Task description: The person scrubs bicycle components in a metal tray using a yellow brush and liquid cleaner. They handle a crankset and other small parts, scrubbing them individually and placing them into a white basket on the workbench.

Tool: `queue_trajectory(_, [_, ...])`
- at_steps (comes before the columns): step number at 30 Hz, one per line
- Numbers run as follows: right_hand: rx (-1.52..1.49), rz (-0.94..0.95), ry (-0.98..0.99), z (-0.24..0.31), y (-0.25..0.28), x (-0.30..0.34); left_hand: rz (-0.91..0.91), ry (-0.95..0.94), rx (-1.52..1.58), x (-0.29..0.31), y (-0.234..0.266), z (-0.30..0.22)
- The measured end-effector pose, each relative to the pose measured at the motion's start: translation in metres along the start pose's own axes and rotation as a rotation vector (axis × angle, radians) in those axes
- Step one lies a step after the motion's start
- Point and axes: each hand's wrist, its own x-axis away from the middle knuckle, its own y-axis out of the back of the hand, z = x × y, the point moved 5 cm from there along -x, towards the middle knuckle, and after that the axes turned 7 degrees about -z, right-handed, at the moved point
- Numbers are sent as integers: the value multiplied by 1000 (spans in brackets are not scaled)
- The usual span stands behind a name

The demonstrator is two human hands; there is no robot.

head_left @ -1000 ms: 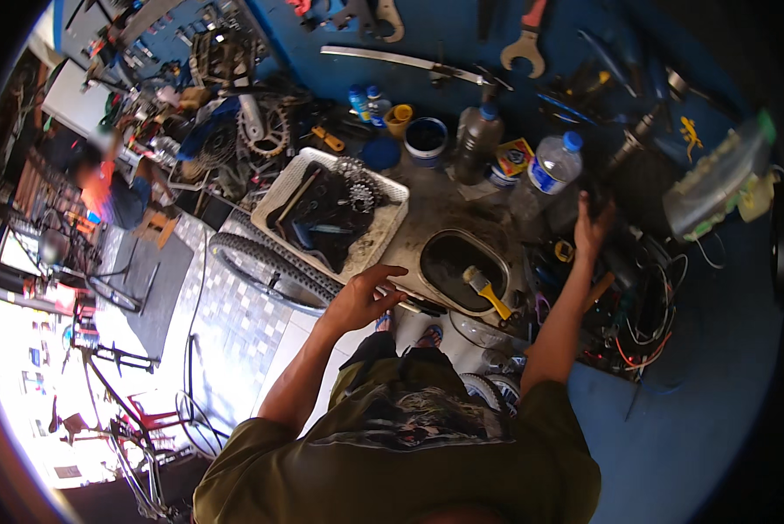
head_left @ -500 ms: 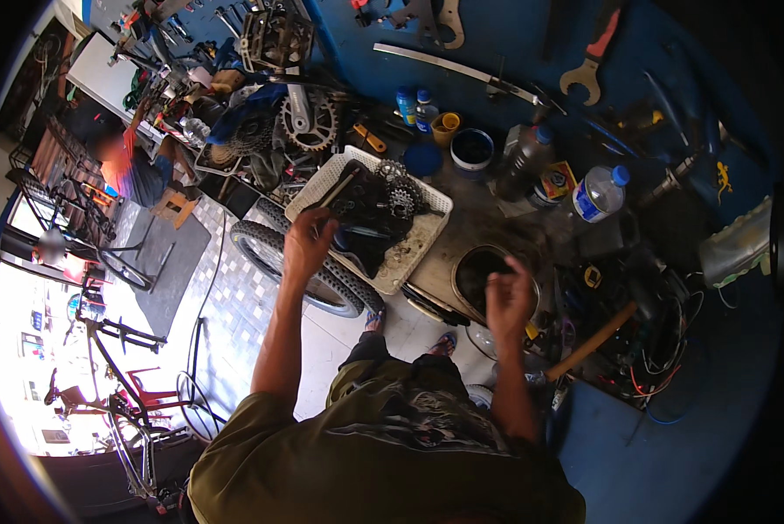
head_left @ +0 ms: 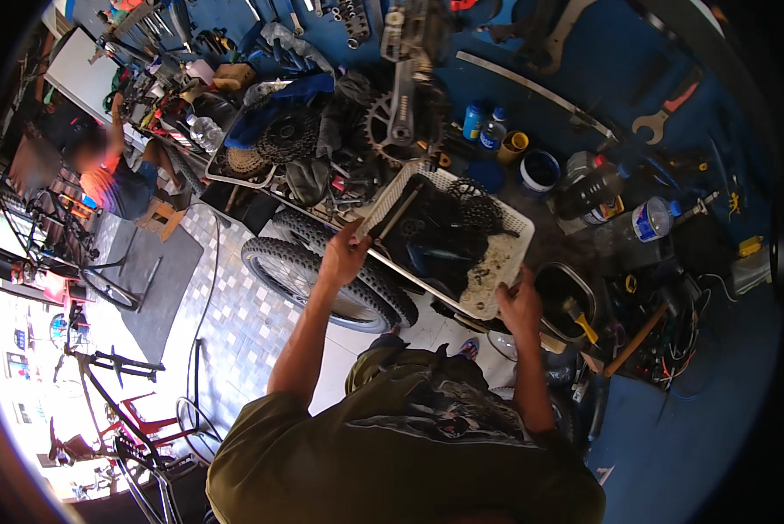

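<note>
A white plastic basket (head_left: 495, 278) with perforated sides lies in front of me, both hands on its rim. At its left near corner, my left hand (head_left: 345, 255) is closed with the fingers curled over the edge. My right hand (head_left: 520, 306) grips the right near corner, thumb on the rim. Inside the basket are a dark sprocket cassette (head_left: 472, 208), a black mass of parts and a long thin rod (head_left: 399, 211). Right of my right hand stands a dark round-cornered pan (head_left: 594, 288) with a yellow-handled brush (head_left: 582, 323) in it.
Behind the basket hangs a crank with a chainring (head_left: 398, 127). Plastic bottles (head_left: 654, 218) and an open tub (head_left: 539, 171) stand at the back right. Bicycle tires (head_left: 322, 284) lean below the bench. Another person (head_left: 117, 179) is at the far left.
My right hand has left the pan and taken hold of the basket's right corner. My left hand has closed on its left corner. The view has shifted, and the brush in the pan now shows.
</note>
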Motion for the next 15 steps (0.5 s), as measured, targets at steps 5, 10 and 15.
queue_trajectory(5, [127,-184,10,-8,8,7,163,15,163,12,8,-23])
queue_trajectory(10, [278,-229,-77,-10,36,23,388,-30,283,32,-2,-27])
queue_trajectory(15, [410,-255,-65,-24,56,28,465,-98,266,42,-3,-42])
